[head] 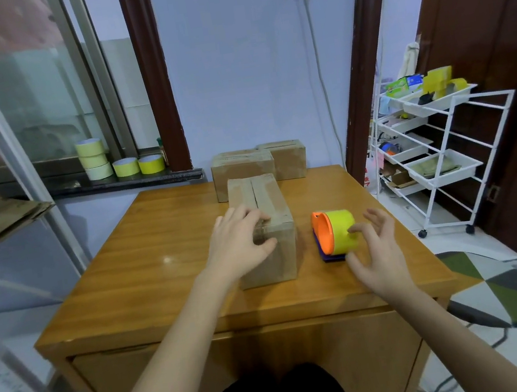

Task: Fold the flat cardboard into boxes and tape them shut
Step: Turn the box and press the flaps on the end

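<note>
My left hand (241,243) on a cardboard box (263,228), my right hand (373,245) at the tape dispenser (335,233).

The box is matte brown cardboard, oblong, standing mid-table on the glossy wooden table (146,263); its top flaps meet in a seam with a dark gap at the far end, and my left fingers curl over its near top edge, thumb pressed to the front face, hiding that corner. The dispenser carries a smooth yellow roll on an orange hub over a purple base, partly hidden. My right fingers are spread and bent, one fingertip touching the roll. Two more boxes (257,164) sit behind, overlapping.
</note>
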